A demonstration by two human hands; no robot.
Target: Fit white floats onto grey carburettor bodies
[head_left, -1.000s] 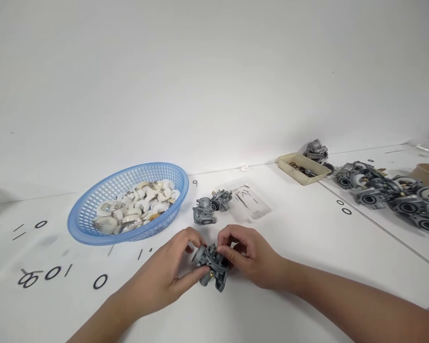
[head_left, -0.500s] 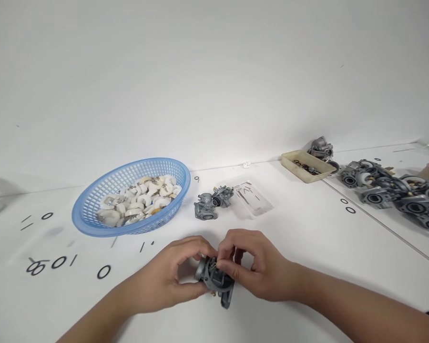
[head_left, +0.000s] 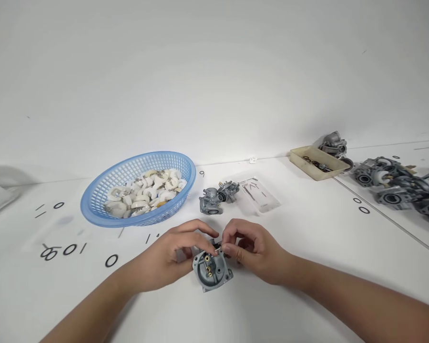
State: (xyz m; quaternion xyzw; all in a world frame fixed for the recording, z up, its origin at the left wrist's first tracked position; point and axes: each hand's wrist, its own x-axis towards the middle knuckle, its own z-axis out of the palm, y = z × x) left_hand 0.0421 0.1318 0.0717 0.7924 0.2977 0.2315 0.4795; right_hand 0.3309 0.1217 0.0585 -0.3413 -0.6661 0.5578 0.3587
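Note:
My left hand (head_left: 166, 259) grips a grey metal carburetor body (head_left: 211, 270) low in the middle of the white table, its open round face with brass jets turned up toward me. My right hand (head_left: 252, 250) pinches a small dark pin (head_left: 218, 246) at the body's upper rim, thumb and forefinger closed on it. Two more grey carburetor bodies (head_left: 218, 197) lie just beyond my hands. A blue plastic basket (head_left: 103, 193) holding several white floats (head_left: 146, 190) stands to the far left of them.
A clear plastic bag with small pins (head_left: 259, 195) lies right of the spare bodies. A beige tray (head_left: 316, 164) of black rings and a row of carburetors (head_left: 396, 186) sit at the right. Loose black O-rings (head_left: 110, 260) lie at the left.
The carburetor body has been turned in my left hand so its open face points up. My right fingers moved to its upper rim. The camera view shifted slightly left and down.

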